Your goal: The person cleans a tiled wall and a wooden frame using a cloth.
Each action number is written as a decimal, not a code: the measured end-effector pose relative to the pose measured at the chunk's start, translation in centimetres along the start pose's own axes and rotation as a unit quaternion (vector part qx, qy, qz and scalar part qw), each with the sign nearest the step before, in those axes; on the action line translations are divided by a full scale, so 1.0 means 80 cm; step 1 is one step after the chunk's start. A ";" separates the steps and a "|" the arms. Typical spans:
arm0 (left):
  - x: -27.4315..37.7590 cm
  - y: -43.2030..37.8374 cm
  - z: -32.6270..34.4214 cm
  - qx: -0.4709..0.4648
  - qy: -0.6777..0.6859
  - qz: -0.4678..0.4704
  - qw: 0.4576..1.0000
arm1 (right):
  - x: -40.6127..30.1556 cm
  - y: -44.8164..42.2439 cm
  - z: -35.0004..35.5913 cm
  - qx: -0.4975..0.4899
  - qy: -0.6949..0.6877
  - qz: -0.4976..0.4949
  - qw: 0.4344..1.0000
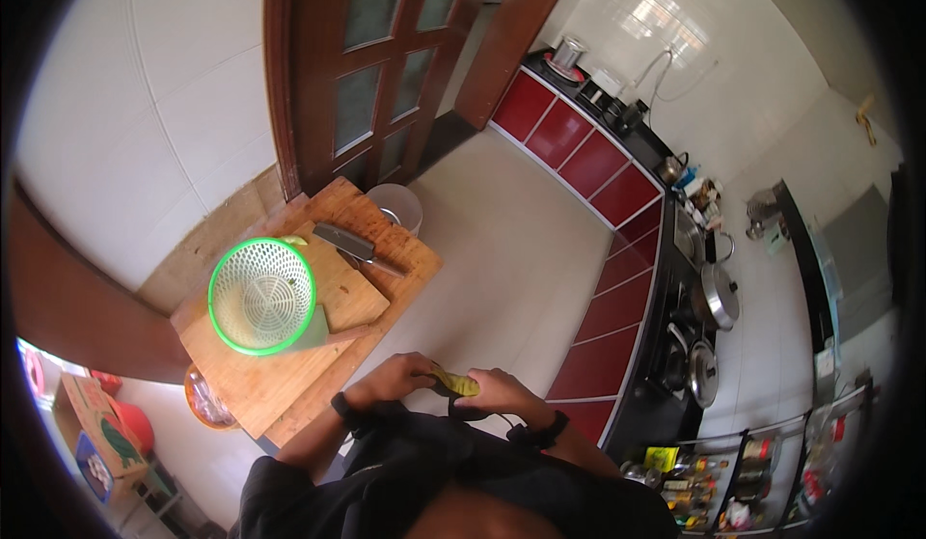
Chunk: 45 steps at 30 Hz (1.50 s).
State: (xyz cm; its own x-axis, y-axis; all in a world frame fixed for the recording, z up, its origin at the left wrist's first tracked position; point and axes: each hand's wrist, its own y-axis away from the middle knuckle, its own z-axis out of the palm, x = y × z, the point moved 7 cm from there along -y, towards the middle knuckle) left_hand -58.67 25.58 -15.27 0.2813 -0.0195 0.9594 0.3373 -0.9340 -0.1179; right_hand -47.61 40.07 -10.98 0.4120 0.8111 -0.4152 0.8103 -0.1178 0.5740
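Note:
Close to my body, a yellow-green piece of produce spans the gap between my two hands; its exact kind is unclear. One end is gripped by my left hand, and the other by my right hand. To the left, a white plastic colander with a green rim rests on a wooden cutting board. A dark-bladed cleaver lies at the board's far side. A second cleaver is partly hidden under the colander, its wooden handle pointing towards me.
The wooden table has an edge just left of my hands. Behind it stands a pale bucket. An orange basin is below the table. Along the right runs a black counter with lidded pans.

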 end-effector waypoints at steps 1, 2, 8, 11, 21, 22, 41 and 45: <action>-0.006 0.003 -0.003 0.007 0.001 0.020 1.000 | 0.003 -0.014 -0.001 0.007 0.042 0.007 0.999; -0.016 0.000 -0.010 0.002 -0.032 0.015 0.999 | 0.003 -0.026 -0.007 0.007 0.060 -0.001 0.998; -0.040 0.008 -0.045 0.018 -0.032 -0.097 0.995 | -0.022 -0.085 -0.022 -0.061 0.114 -0.038 0.991; -0.049 0.013 -0.049 0.023 -0.044 -0.144 0.988 | -0.025 -0.117 -0.021 -0.065 0.153 -0.103 0.981; -0.058 0.028 -0.054 0.202 0.010 -0.213 0.956 | -0.039 -0.198 -0.038 -0.176 0.183 -0.212 0.944; -0.060 0.033 -0.054 0.228 0.008 -0.225 0.947 | -0.044 -0.205 -0.040 -0.184 0.182 -0.235 0.937; 0.018 0.110 0.172 0.455 -0.043 -0.539 0.708 | -0.131 -0.154 0.034 -0.391 0.170 -0.574 0.699; 0.036 0.156 0.211 0.551 -0.062 -0.531 0.640 | -0.151 -0.108 0.065 -0.365 0.215 -0.622 0.659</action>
State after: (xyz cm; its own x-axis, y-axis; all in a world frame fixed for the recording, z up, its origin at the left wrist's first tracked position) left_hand -38.48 19.88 -18.32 -0.5871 0.5109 0.6279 0.8075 0.4246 0.4094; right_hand -57.46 28.30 -14.62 -0.6647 0.1262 -0.7364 -0.0719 0.9702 0.2312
